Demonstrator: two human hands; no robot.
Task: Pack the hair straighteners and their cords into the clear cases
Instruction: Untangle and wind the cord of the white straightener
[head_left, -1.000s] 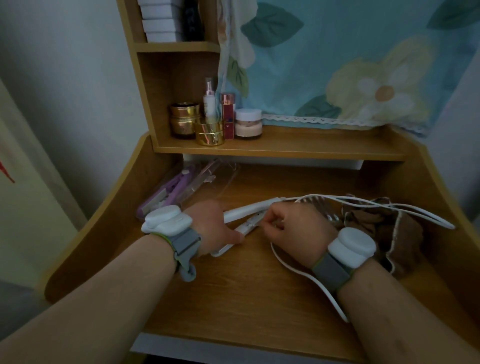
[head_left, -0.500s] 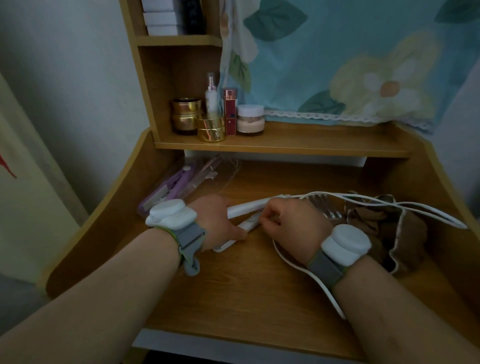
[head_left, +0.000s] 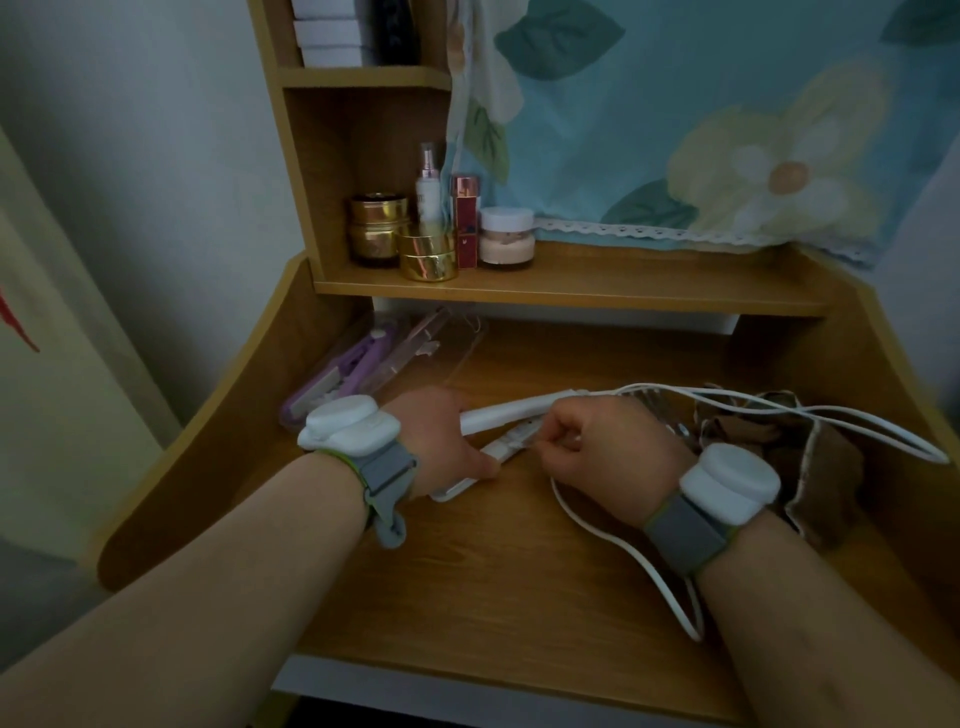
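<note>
Cord (head_left: 621, 540): it looped white across the desk (head_left: 493, 582) beside your right wrist.
Left hand (head_left: 441, 441): you gripped the white straightener (head_left: 511, 415) mid-desk, fingers curled.
Right hand (head_left: 608, 447): your fingertips pinched its lower arm.
Purple straightener (head_left: 343, 376): it lay back-left inside a clear case (head_left: 415, 348).

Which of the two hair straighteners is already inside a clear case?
The purple straightener, at the desk's back left. The white straightener lies uncased on the desk between both hands, cord loose.
</note>
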